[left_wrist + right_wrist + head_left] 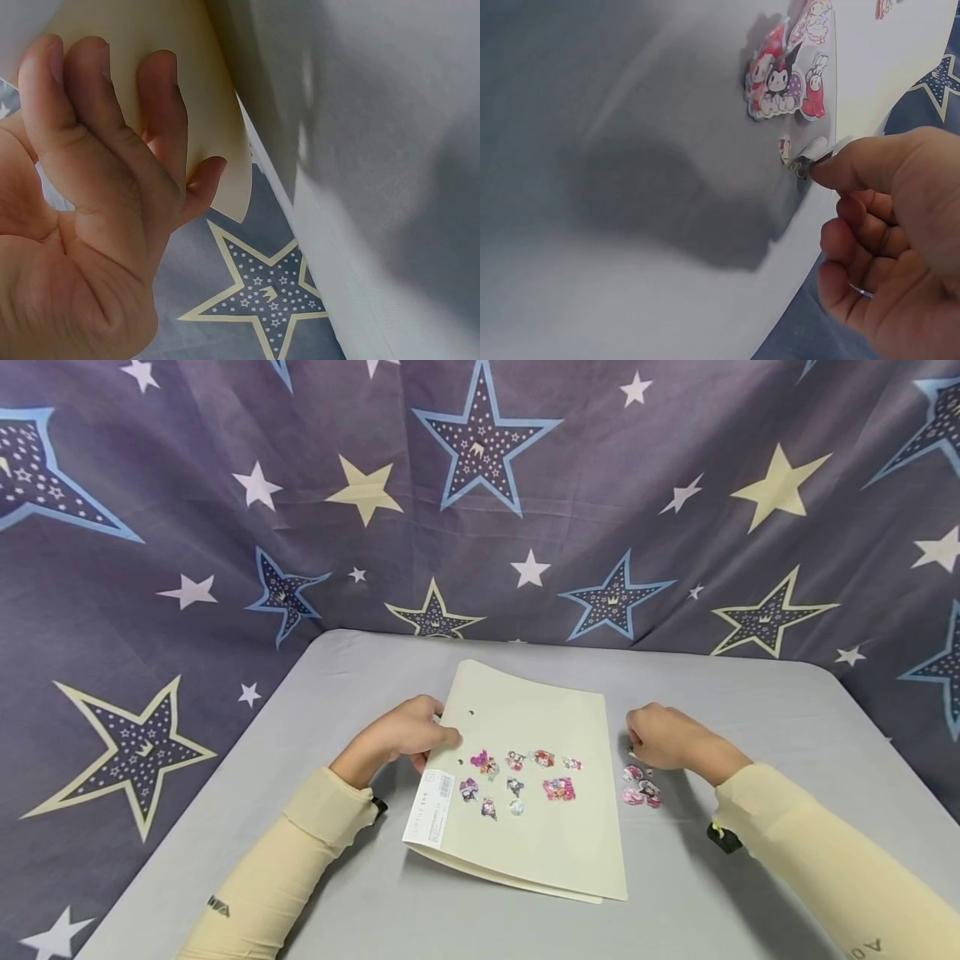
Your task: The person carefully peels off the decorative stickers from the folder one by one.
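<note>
A cream clip-file folder (540, 852) lies on the table, with several cartoon stickers (558, 789) spread over its cover. My left hand (408, 727) grips the folder's left edge, thumb on top. In the left wrist view the fingers (161, 112) of that hand reach beneath the cream sheet. To the right of the folder, my right hand (667, 739) pinches a small sticker (802, 166) between thumb and forefinger, just above the table. Its print is mostly hidden by the thumb. Beside that hand lies a small pile of loose stickers (780, 82) showing cartoon characters.
The grey-covered table (345, 893) ends at a dark curtain (480, 552) printed with stars, which hangs behind it and along both sides. A white label (429, 810) with a barcode sits at the folder's lower left, and two small holes run near its left edge.
</note>
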A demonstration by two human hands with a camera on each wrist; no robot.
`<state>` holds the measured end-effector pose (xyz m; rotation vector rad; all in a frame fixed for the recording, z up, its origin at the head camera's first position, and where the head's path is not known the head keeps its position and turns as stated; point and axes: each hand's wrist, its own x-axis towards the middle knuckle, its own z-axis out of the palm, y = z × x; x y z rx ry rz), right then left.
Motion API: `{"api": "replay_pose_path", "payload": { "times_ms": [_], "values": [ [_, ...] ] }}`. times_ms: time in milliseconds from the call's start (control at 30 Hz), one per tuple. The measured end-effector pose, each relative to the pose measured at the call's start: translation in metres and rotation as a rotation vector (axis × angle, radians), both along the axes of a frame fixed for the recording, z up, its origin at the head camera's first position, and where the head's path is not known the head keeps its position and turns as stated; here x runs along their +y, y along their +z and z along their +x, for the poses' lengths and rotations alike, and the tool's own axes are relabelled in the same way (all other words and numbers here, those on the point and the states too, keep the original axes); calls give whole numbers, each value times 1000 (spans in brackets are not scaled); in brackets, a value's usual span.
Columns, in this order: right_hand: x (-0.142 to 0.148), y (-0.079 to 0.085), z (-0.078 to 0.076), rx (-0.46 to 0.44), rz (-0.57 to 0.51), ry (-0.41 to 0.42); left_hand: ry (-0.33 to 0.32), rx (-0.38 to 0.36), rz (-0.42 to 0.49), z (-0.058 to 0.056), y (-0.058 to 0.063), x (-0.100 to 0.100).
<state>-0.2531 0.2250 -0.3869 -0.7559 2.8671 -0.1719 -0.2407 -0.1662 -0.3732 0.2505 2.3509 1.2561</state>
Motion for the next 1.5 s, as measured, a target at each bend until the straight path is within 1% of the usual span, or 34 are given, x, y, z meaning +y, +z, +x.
{"api": "replay_pose_path", "payload": {
  "times_ms": [133,400,733,1000,1133,1333,1500],
  "values": [
    [0,-1,0,30,12,1,-2,-1,5,-1,-1,0],
    [1,1,1,54,19,-5,-6,2,1,0,0,1],
    [-7,7,2,125,-22,-3,-1,-2,5,-1,1,0],
    [-18,4,2,187,-55,27,-4,4,2,0,1,1],
    [-26,2,4,177,-59,42,-7,6,-1,1,1,1],
    [-37,-1,9,128,-63,76,-7,7,1,0,1,0],
    [-45,-6,11,89,-115,114,-1,3,-9,0,0,0]
  ]
}}
